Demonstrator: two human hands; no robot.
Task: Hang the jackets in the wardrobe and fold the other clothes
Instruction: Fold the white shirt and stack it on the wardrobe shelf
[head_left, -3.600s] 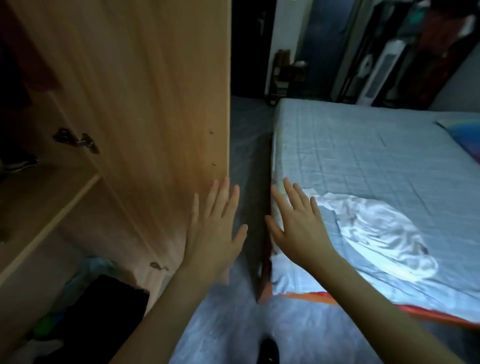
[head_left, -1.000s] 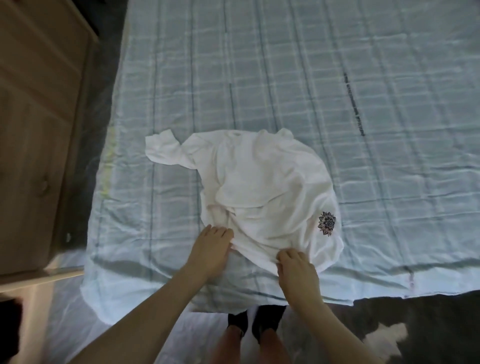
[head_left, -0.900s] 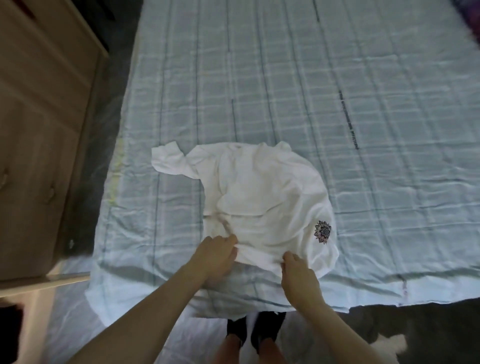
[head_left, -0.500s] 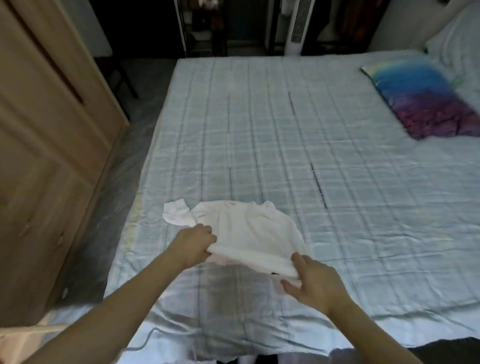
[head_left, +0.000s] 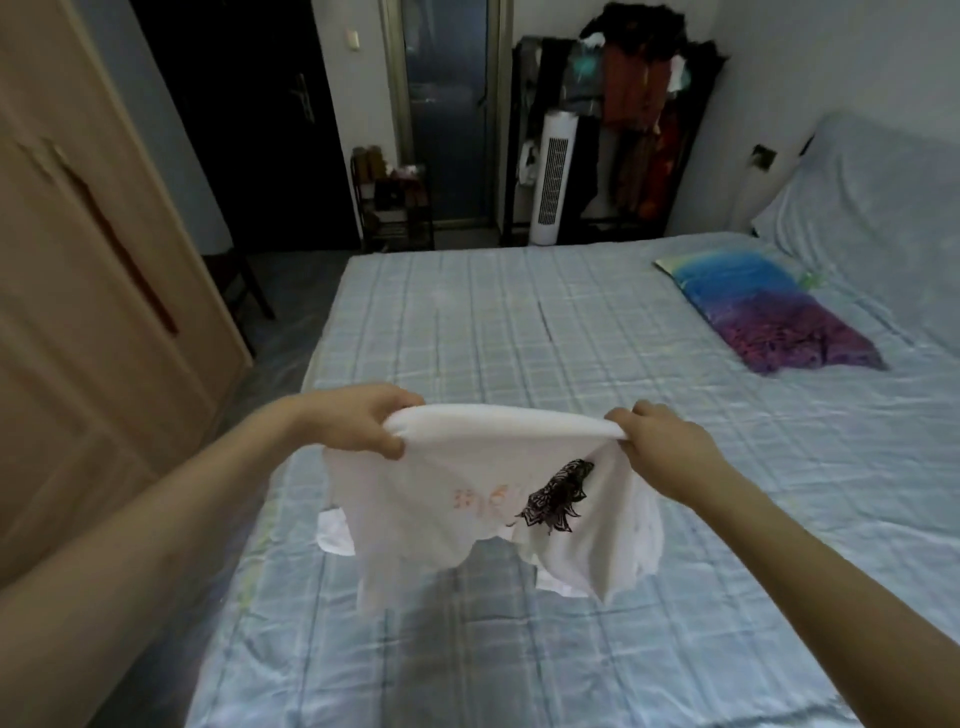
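A white T-shirt (head_left: 457, 493) with a small dark flower print hangs in the air above the near part of the bed (head_left: 519, 322). My left hand (head_left: 358, 418) grips its top edge on the left. My right hand (head_left: 660, 441) grips the same edge on the right. The cloth is stretched between both hands and its lower part dangles, its lowest folds close to the sheet. The wooden wardrobe (head_left: 78, 291) stands at the left with its door closed.
A blue and purple pillow (head_left: 769, 312) lies on the right of the bed, with a pale headboard cover (head_left: 872, 208) behind it. Beyond the bed stand a white tower fan (head_left: 551, 182), a clothes rack (head_left: 639, 104) and a small shelf (head_left: 392, 202). A strip of floor runs between wardrobe and bed.
Both hands took hold of the shirt's near edge on the bed and lifted it up off the sheet. My view rose from the bed to the room.
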